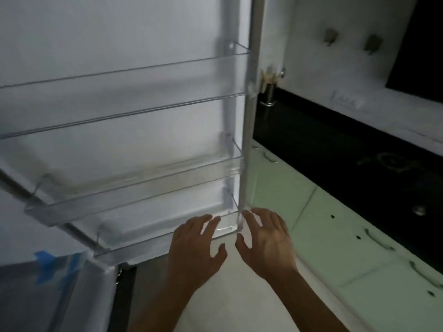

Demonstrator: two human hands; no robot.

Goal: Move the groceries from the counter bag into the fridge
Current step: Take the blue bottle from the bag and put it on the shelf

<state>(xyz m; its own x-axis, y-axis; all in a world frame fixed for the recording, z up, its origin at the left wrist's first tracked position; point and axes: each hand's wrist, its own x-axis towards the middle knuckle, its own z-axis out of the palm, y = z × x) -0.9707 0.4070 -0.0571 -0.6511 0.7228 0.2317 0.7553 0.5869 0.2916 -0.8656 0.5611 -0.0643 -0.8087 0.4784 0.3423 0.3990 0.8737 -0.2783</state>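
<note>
The white fridge door (119, 44) stands open, filling the left and centre of the head view, with three clear plastic door shelves that hold nothing. My left hand (195, 250) is spread open just below the lowest door shelf (167, 236), fingertips near its front rim. My right hand (266, 238) is open too, its fingers at the door's lower right corner beside that shelf. Neither hand holds anything. No bag or groceries show in view.
A black counter (335, 159) runs along the right, with a metal utensil holder (268, 92) at its far end. Pale green cabinet fronts (323, 236) with handles sit under it. Blue tape (50, 267) marks a lower fridge part at bottom left.
</note>
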